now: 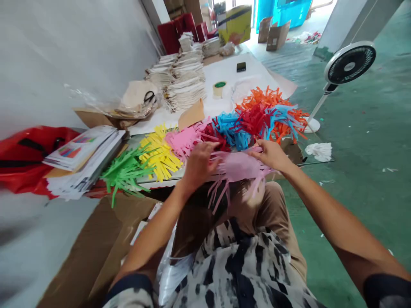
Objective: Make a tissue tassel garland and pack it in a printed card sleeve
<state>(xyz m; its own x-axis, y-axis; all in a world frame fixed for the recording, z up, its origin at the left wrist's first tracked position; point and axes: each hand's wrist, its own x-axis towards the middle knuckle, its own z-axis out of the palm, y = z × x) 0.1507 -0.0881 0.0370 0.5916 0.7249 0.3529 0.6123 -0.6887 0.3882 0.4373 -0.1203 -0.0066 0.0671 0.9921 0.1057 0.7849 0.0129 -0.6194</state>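
A light pink sheet of fringed tissue paper [239, 166] is stretched between my hands at the table's front edge, its cut strips hanging over my lap. My left hand [202, 164] grips its left end, fingers closed. At the right end, my right hand [268, 154] pinches the upper edge between thumb and fingers. Just beyond lie more fringed paper bunches: green [128, 171], yellow [160, 154], pink [183, 140], blue [236, 130], red [255, 119] and orange [263, 99]. Some of these bunches overlap one another.
Behind the bunches are a tape roll [219, 90], a phone-like black object [241, 66] and stacked white bundles [186, 83]. Papers [83, 154] and a red bag [28, 158] sit left, black scissors [149, 97] farther back. A fan [349, 66] stands right; a cardboard box [93, 252] lies below left.
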